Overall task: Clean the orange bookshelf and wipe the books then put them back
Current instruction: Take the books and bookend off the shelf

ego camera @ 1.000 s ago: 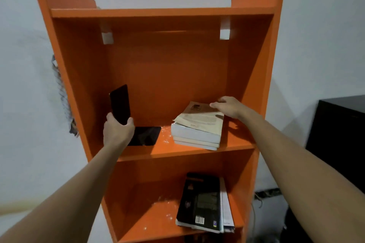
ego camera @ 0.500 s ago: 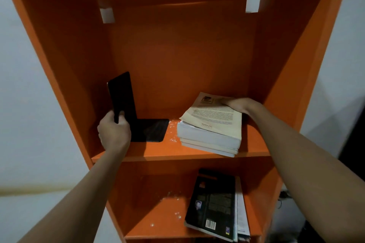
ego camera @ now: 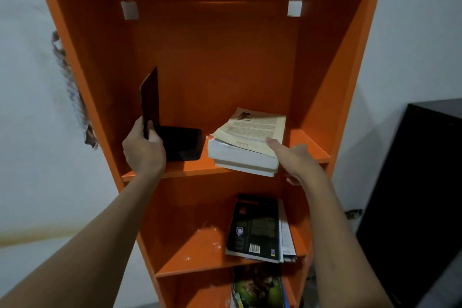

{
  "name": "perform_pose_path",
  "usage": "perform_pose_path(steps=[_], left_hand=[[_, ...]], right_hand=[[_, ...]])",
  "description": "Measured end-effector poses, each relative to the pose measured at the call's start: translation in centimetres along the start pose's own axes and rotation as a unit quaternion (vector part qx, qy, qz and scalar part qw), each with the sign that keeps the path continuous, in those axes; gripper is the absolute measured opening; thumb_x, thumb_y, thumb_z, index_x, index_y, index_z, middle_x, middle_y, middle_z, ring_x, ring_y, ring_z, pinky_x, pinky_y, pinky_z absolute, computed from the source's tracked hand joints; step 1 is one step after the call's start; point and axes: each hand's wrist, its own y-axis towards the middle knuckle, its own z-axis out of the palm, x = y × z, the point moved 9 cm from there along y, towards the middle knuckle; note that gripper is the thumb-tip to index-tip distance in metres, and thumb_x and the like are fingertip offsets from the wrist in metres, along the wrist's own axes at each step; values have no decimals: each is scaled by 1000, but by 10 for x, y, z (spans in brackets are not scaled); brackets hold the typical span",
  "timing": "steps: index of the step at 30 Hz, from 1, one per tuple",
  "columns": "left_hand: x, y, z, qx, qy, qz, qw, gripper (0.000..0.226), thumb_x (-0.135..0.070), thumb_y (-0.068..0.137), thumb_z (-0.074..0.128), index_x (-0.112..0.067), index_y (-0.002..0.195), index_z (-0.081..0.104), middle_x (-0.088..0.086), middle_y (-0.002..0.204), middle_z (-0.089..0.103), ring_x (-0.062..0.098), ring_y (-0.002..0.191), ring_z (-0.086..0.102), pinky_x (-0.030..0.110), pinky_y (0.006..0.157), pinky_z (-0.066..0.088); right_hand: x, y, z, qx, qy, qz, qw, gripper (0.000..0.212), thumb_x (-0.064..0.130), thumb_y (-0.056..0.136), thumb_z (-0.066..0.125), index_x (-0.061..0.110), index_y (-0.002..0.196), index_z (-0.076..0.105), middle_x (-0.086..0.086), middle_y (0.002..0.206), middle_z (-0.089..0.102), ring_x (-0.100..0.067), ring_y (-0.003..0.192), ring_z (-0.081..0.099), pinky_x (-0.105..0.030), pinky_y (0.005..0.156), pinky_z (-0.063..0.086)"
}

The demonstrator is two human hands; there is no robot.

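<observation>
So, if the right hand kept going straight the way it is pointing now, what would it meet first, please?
Probably nothing new: the right hand already grips the front corner of the book stack, thumb on the top cover. Pushing on would press the stack towards the bookshelf's back panel.

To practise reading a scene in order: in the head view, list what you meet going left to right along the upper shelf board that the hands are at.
left hand → black bookend → stack of pale books → right hand
</observation>
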Motion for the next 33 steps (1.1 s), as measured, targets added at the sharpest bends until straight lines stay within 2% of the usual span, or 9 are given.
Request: perform_pose_path(steps=[2, 5, 7, 17, 21, 23, 25, 28, 33], left_hand=[[-6, -5, -8, -7, -8, 13, 1000, 26, -30, 103, 42, -20, 110, 65, -2, 87, 66, 17, 71, 60, 29, 63, 47], [-15, -10, -18, -10, -19, 20, 1000, 26, -29, 103, 42, -20, 109, 65, -5, 85, 64, 14, 72, 58, 31, 66, 47], [-18, -13, -24, -8, -21, 19, 1000, 26, -28, 103, 42, -19, 111, 66, -6, 86, 64, 14, 73, 57, 30, 65, 45], [-24, -18, -39, 17, -40, 41, 998, 30, -34, 102, 43, -22, 119, 64, 5, 98, 70, 28, 89, 64, 44, 74, 54], [-22, -22, -47, 19, -39, 44, 998, 29, -32, 102, 44, -22, 121, 63, 6, 98, 69, 31, 89, 64, 42, 72, 53], [-28, -29, -54, 13, -39, 47, 998, 27, -26, 102, 45, -18, 119, 65, -16, 99, 65, 29, 86, 63, 33, 69, 48], [-34, -38, -61, 8, -43, 43, 998, 26, -20, 103, 47, -10, 117, 66, -40, 100, 37, 25, 84, 63, 26, 71, 44], [-27, -50, -65, 24, -65, 29, 997, 25, -21, 102, 47, -13, 115, 67, -43, 91, 40, 24, 80, 62, 25, 67, 44], [-20, -65, -78, 37, -71, 38, 996, 25, -26, 102, 46, -16, 113, 66, -6, 82, 60, 13, 74, 54, 20, 59, 37]], right_hand=[[-2, -16, 15, 48, 112, 15, 992, 97, 67, 83, 58, 15, 153, 17, -8, 149, 38, -24, 108, 59, -32, 62, 59], [5, -27, 30, 101, 264, 16, 959, 59, 46, 86, 69, 11, 130, 52, -8, 134, 54, -23, 101, 65, -34, 65, 61], [7, -37, 32, 107, 292, 4, 950, 45, 38, 88, 70, 12, 123, 58, -7, 122, 60, -23, 102, 66, -35, 69, 61], [-10, -55, 45, 120, 390, 22, 913, 44, 25, 83, 74, 19, 124, 57, -7, 106, 74, -29, 98, 71, -56, 85, 56], [-6, -55, 46, 103, 424, 26, 899, 36, 22, 87, 71, 21, 120, 59, -5, 101, 76, -25, 95, 72, -51, 89, 55], [-18, -62, 52, 99, 441, 14, 892, 33, 23, 87, 71, 23, 118, 60, -3, 102, 76, -24, 97, 72, -49, 91, 55], [-32, -71, 61, 96, 465, -2, 880, 36, 26, 84, 73, 24, 118, 62, -3, 104, 75, -24, 99, 71, -48, 94, 53], [-48, -84, 69, 81, 498, -15, 863, 43, 28, 82, 75, 23, 123, 62, -4, 110, 74, -26, 102, 70, -50, 95, 52], [-71, -112, 74, 97, 511, -32, 854, 41, 34, 88, 68, 25, 127, 60, -6, 119, 70, -28, 108, 67, -52, 95, 51]])
